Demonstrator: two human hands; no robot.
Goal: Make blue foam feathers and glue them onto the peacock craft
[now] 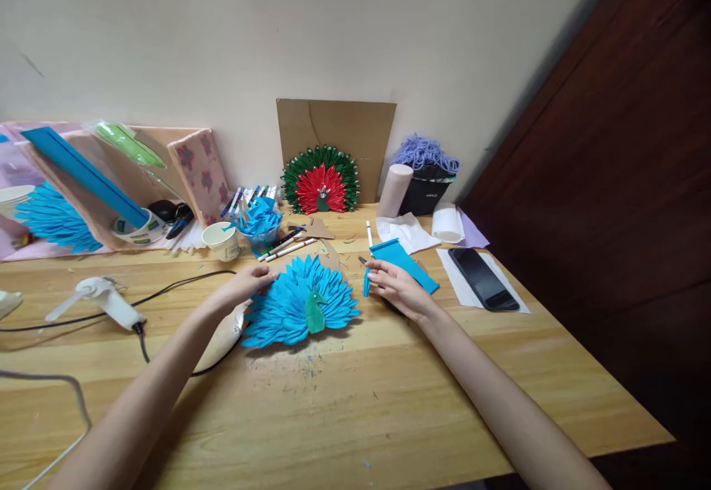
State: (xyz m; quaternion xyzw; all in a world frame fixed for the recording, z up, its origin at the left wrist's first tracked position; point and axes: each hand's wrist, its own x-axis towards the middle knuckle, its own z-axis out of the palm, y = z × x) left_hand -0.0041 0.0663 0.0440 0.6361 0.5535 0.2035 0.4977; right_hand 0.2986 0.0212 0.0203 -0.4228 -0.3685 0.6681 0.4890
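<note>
In front of me a blue peacock craft (300, 301) with layered petal-like feathers and a green body is slightly raised above the table at its edge. My left hand (249, 284) is closed on its left edge, with the fingertips partly hidden by the feathers. To the right of the peacock, my right hand (397, 288) pinches a small blue feather piece (366, 283) between its fingers. A thin brown-tipped stick (363, 260) shows by those fingers; I cannot tell if it is held. Just behind this hand lies a blue sheet (405, 264) with a folded edge.
A finished red and green peacock (321, 181) leans on cardboard (338, 116) at the back. A cup of blue pieces (261, 235), markers (289, 248) and a paper cup (221, 241) stand behind. A white glue gun (108, 299) with cable lies left, a phone (483, 279) right.
</note>
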